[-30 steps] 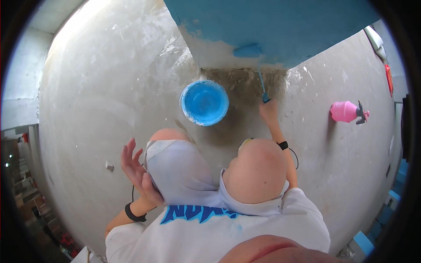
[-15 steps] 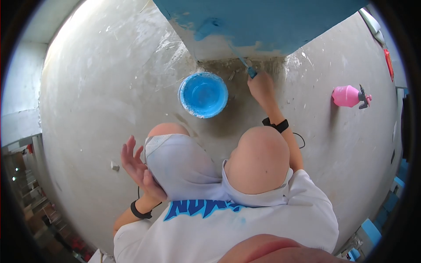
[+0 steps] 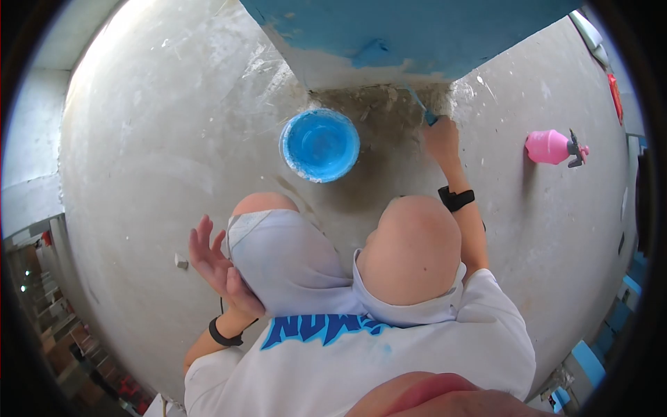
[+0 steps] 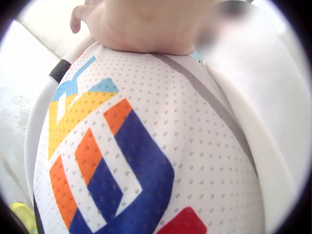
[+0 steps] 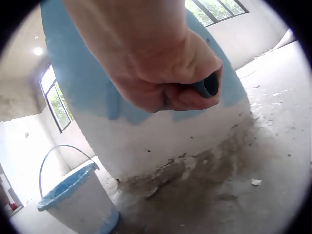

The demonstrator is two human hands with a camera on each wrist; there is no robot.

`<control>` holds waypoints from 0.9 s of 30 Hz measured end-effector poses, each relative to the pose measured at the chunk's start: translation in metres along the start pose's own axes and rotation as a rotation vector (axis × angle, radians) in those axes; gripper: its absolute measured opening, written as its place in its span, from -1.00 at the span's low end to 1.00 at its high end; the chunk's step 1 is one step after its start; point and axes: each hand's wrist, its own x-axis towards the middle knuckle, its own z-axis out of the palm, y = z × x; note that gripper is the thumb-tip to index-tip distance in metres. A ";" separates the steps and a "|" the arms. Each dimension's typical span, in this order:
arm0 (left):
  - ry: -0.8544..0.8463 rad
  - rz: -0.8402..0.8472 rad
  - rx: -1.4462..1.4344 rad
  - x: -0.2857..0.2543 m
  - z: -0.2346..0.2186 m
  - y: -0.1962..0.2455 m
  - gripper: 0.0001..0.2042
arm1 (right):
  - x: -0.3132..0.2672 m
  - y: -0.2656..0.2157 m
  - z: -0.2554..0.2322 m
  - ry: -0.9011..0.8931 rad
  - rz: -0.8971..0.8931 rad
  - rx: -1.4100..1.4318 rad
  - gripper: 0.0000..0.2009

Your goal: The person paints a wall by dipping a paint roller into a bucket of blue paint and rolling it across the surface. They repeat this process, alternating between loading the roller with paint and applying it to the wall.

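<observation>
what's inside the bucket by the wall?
The bucket holds blue paint coating its bottom and inner wall; no tool shows in it. The right hand grips the roller handle beside it. How deep the paint is cannot be told.

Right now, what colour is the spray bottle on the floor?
Pink, with a dark trigger; the spray bottle shows best in the head view.

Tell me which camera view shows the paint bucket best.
The head view: the paint bucket shows whole from above, with its blue inside, on the floor left of the right hand. The right wrist view shows its side, rim and handle at the lower left. The left wrist view shows none of it.
</observation>
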 end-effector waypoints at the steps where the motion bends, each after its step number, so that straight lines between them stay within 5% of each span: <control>1: -0.004 0.010 0.016 0.002 0.001 0.002 -0.24 | 0.002 0.012 -0.006 0.036 0.018 -0.068 -0.76; 7: 0.066 -0.290 -0.048 0.073 -0.001 -0.021 -0.45 | 0.014 0.077 -0.023 0.124 0.131 -0.202 -0.75; 11: -0.237 -0.102 0.366 0.125 0.005 -0.082 -0.76 | 0.016 0.091 -0.036 0.157 0.073 -0.289 -0.74; 15: -0.352 -0.054 0.516 0.143 0.042 -0.126 -0.66 | 0.013 0.089 -0.071 0.001 -0.218 -0.185 -0.64; 21: -0.359 -0.027 0.524 0.139 0.083 -0.149 -0.63 | -0.027 0.019 -0.134 -0.459 -0.202 -0.174 -0.60; 23: -0.463 -0.119 0.434 0.143 0.087 -0.149 -0.68 | -0.037 -0.009 -0.136 -0.663 -0.242 -0.246 -0.62; 27: -0.431 -0.081 0.394 0.145 0.095 -0.159 -0.70 | -0.038 -0.044 -0.103 -0.756 -0.348 -0.192 -0.64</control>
